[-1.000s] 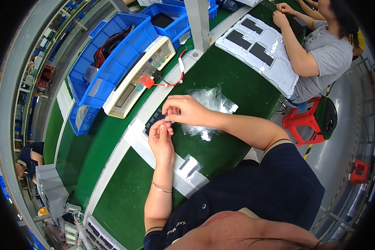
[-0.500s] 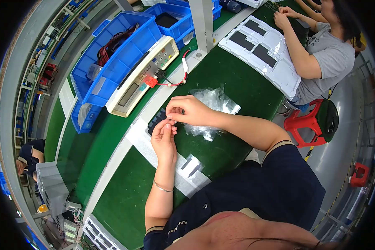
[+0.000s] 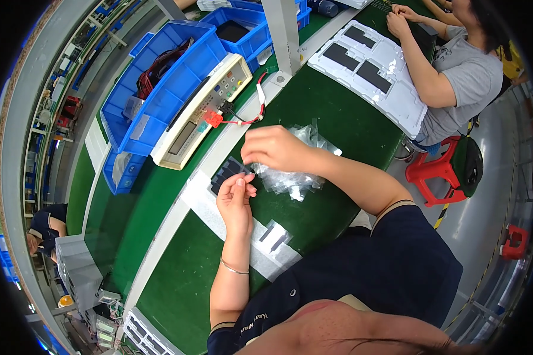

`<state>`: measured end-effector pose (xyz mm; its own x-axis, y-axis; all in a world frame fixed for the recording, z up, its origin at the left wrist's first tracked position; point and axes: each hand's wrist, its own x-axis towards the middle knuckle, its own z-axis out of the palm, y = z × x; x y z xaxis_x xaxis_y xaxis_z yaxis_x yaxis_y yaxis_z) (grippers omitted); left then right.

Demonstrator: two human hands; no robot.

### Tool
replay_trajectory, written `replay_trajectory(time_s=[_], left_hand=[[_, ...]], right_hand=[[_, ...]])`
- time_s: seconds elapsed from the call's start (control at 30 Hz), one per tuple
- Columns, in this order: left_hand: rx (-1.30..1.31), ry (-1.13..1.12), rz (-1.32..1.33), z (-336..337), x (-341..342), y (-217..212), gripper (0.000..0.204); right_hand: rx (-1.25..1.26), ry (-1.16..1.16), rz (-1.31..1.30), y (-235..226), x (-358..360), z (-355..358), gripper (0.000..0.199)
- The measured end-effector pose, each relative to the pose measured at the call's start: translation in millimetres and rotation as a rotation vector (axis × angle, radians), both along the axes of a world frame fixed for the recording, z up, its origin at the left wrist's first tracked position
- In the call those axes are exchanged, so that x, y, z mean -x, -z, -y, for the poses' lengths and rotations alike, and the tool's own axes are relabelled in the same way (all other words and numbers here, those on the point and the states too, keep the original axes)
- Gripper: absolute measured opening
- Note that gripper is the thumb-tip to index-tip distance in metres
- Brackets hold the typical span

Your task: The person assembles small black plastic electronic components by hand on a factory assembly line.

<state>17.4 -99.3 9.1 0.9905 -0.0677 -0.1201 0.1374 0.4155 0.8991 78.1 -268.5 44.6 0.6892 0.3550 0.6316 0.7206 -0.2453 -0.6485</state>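
Left grip [image 3: 236, 198], right grip [image 3: 273, 148] curled (closure, hold unclear), glossy clear films [image 3: 295, 173], dark strips [image 3: 224, 170]

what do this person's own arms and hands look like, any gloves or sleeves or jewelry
No gloves: the left hand and right hand are both bare. The left sleeve and right sleeve are short and dark navy, edged with beige trim. A thin, silvery bangle circles the left wrist; the right wrist has none.
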Motion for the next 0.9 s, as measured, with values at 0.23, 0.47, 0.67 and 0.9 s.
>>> replay_trajectory(time_s=[0.23,0.47,0.67,0.9], left_hand=[[0.040,-0.043,0.037,2,0,2,0.017],[-0.100,0.013,0.053,8,4,-1,0.020],[-0.136,0.022,0.058,7,4,-1,0.025],[-0.336,0.218,0.171,7,12,8,0.030]], right_hand=[[-0.669,-0.278,-0.712,8,-13,6,0.006],[-0.617,-0.697,-1.058,13,14,-20,0.014],[-0.696,-0.940,-1.218,16,12,-17,0.014],[-0.743,-1.133,-1.271,15,18,-19,0.018]])
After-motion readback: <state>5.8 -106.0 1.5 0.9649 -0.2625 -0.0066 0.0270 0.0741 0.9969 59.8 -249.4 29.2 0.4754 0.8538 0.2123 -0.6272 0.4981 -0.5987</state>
